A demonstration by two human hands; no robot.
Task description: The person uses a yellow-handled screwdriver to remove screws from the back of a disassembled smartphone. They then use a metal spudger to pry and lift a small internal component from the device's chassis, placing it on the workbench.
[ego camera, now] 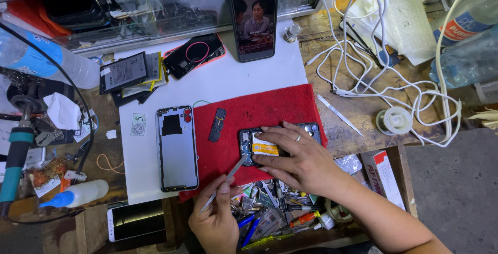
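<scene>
Where the red mat (270, 106) lies across the white sheet (228, 80), the head view finds both hands at work on an opened phone (258, 147) resting on the mat's near right part. The right hand (295, 155) is spread flat over the phone, fingers pressing its upper and lower edges, apparently to keep it from sliding on the cloth; a ring shows on one finger. The left hand (215, 217), just off the mat's near edge, pinches a pair of tweezers (228, 179) between thumb and fingers, the tips angled up toward the phone's left end, close to it; whether they touch it I cannot tell.

On the mat, left of the phone, lies a small dark part (218, 124). Off the mat's left edge a removed back cover (177, 147) lies inside-up on the white sheet. Beyond the mat's far edge a propped phone (253, 13) stands with its screen lit, and left of that are a black phone body (194, 54) and a flat battery (123, 71). To the mat's right, on the bare bench, a thin metal tool (340, 114) lies near tangled white cables (384, 72). Below the mat's near edge an open tray of small tools (275, 210) sits within easy reach of both hands.
</scene>
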